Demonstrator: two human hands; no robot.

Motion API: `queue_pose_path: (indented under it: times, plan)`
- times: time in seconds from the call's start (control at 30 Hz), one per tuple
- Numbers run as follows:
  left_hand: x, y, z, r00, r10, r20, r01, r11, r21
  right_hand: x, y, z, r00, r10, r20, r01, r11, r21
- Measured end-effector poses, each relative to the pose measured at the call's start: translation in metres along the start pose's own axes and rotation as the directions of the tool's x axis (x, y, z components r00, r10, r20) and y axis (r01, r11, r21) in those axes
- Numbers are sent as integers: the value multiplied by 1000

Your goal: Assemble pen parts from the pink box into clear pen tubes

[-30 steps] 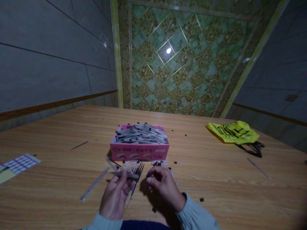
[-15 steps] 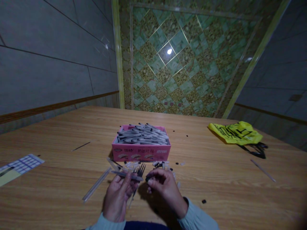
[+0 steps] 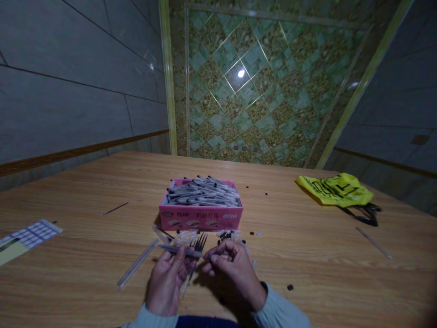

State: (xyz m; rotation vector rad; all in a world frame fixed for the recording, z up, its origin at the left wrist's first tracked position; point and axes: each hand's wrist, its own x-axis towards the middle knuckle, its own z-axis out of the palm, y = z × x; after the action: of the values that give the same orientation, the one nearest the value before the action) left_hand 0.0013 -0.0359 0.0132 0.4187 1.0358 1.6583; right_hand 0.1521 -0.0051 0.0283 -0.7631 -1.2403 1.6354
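Note:
My left hand [image 3: 169, 275] is closed round a clear pen barrel [image 3: 180, 250], which lies roughly level and points right. Several dark thin pen refills [image 3: 201, 243] fan out beyond its fingers; whether that hand grips them too is unclear. My right hand [image 3: 232, 266] pinches thumb and forefinger together at the barrel's right end. What sits between those fingertips is mostly hidden. Small white and black pen parts [image 3: 225, 235] are scattered just past both hands. Behind them stands a pink box [image 3: 201, 217] heaped with pens [image 3: 205, 191].
Loose clear barrels [image 3: 136, 264] lie left of my left hand. Farther left are a thin refill [image 3: 116, 208] and a printed sheet [image 3: 32, 237]. On the right rest a yellow bag [image 3: 336, 190], a single pen-like stick [image 3: 373, 243] and a small black piece [image 3: 290, 287].
My right hand has moved slightly left, up to the barrel's end. The small black piece that showed in its fingertips is now mostly hidden. My left hand stays nearly still.

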Motion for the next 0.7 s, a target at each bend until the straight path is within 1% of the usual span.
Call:
queue_pose_path:
  times: [0.1, 0.23, 0.3, 0.4, 0.47, 0.6, 0.7]
  plan:
    - [1, -1, 0, 1000, -4, -6, 4, 1000, -4, 1, 0, 2, 999, 38, -4, -38, 999, 8]
    - [2, -2, -1, 1000, 0, -13, 0, 1000, 1, 5, 7, -2, 994, 103, -42, -105, 993, -58]
    - [3, -2, -2, 1000, 5, -4, -5, 1000, 2, 6, 13, -6, 992, 121, -38, -124, 988, -96]
    - [3, -2, -3, 1000, 1, 6, -1, 1000, 3, 7, 17, -11, 994, 102, -26, -105, 980, -169]
    - [3, -2, -3, 1000, -3, 3, 3, 1000, -1, 7, 16, -12, 996, 86, -28, -90, 979, -185]
    - [2, -2, -3, 1000, -1, -5, 1, 1000, 2, 6, 9, -7, 997, 67, -23, -70, 991, -111]
    - [1, -2, -2, 1000, 5, 5, -6, 1000, 25, 4, 6, -2, 999, 44, -33, -47, 994, -98]
